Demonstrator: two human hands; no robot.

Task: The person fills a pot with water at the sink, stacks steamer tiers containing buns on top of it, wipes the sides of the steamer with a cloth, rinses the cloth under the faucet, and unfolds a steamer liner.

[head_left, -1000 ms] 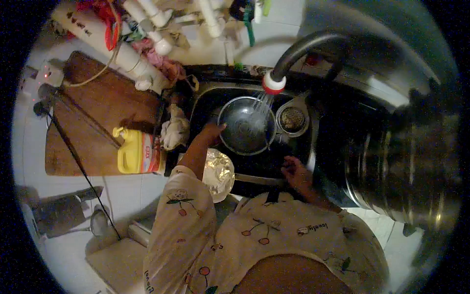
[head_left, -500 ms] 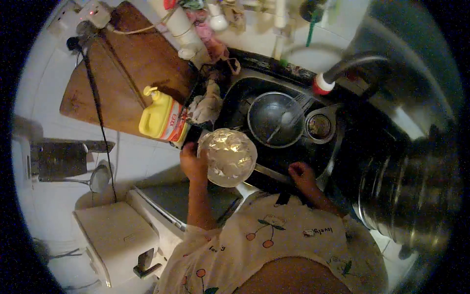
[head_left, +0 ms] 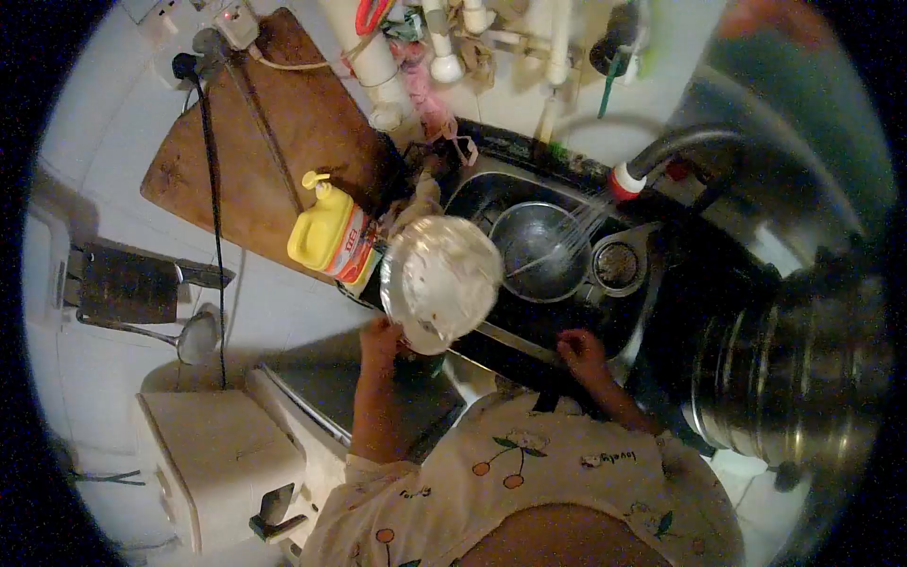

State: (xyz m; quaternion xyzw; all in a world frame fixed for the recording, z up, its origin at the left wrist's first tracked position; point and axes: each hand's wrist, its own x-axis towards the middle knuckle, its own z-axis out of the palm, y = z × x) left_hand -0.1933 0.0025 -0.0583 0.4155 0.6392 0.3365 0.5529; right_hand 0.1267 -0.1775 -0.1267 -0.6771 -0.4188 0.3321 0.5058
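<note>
My left hand grips the lower left rim of a shiny, foil-like round bowl, tilted in the air over the sink's left edge. My right hand is over the near right side of the sink, its fingers curled; whether anything is in them is hidden. Within the sink sits a metal basin, with water from the red-and-white tap nozzle spraying into it. Beside the basin is a small round drain strainer.
A yellow detergent bottle stands left of the bowl, before a brown wooden board. A cleaver and a ladle hang at the left. A large ribbed metal pot is at the right.
The bowl has been raised and tilted, with my left hand now at its lower rim. Water spray shows more plainly. The whole view has shifted slightly; my right hand remains by the sink.
</note>
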